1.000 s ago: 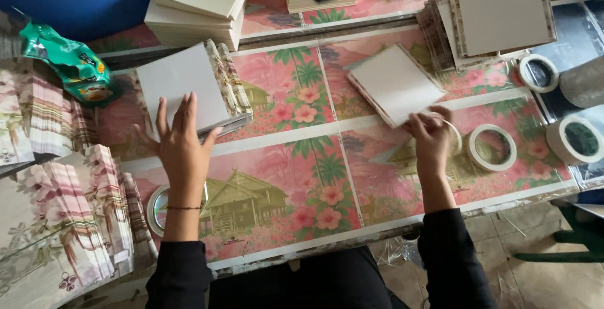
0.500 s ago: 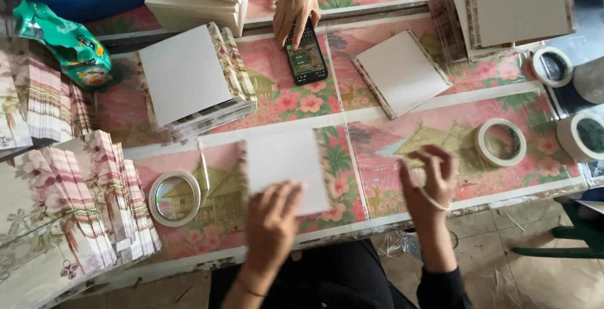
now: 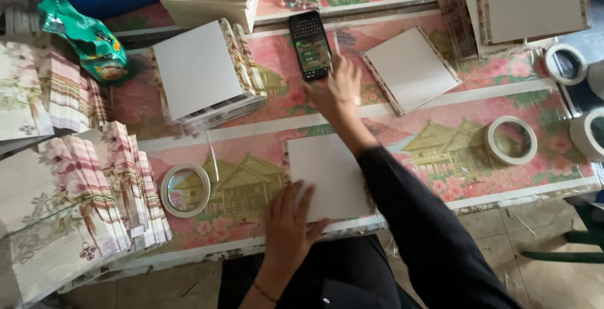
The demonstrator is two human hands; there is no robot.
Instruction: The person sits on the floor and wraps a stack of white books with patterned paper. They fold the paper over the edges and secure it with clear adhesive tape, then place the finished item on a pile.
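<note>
My left hand (image 3: 290,221) lay flat, fingers spread and gripping nothing, on the near edge of a white square card (image 3: 331,176) on the patterned table (image 3: 541,177). My right hand (image 3: 338,86) reached out to the black phone (image 3: 309,45), fingertips at its lower end; whether they touched it or merely hovered, I couldn't tell. A tape roll (image 3: 185,189) sat left of the card.

Card (image 3: 330,174): on the table (image 3: 440,104), near edge, under left hand (image 3: 290,221).
Phone (image 3: 309,45): behind card, touching right hand (image 3: 336,89).
Tape roll (image 3: 185,190): left of card.
Second roll (image 3: 511,140): right.
</note>
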